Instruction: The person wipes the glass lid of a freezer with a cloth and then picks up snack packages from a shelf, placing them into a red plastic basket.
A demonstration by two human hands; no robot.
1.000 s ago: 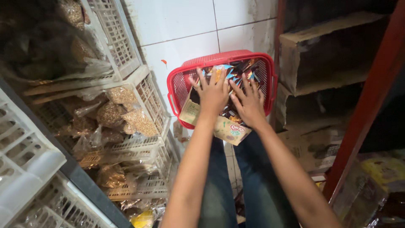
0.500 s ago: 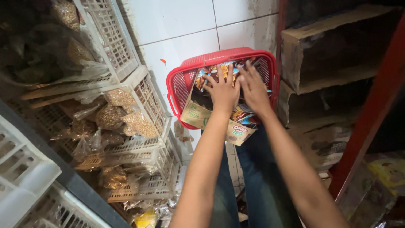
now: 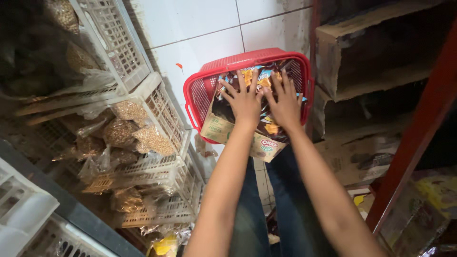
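A red plastic basket point(image 3: 202, 90) rests on my lap, against a white tiled wall. It holds a stack of dark snack packets point(image 3: 266, 76), and the lowest packet sticks out over its near rim. My left hand point(image 3: 243, 99) and my right hand point(image 3: 285, 102) lie side by side, palms down and fingers spread, flat on top of the packets. Neither hand grips anything. My legs in blue jeans point(image 3: 266, 209) show below my forearms.
White slatted crates point(image 3: 157, 114) stacked at the left hold clear bags of brown snacks point(image 3: 128, 131). A worn cardboard box point(image 3: 376, 52) sits on a shelf at the right. A red metal post point(image 3: 419, 133) slants down the right side.
Both hands have slid slightly up over the packets, staying flat and spread. The view has shifted a little.
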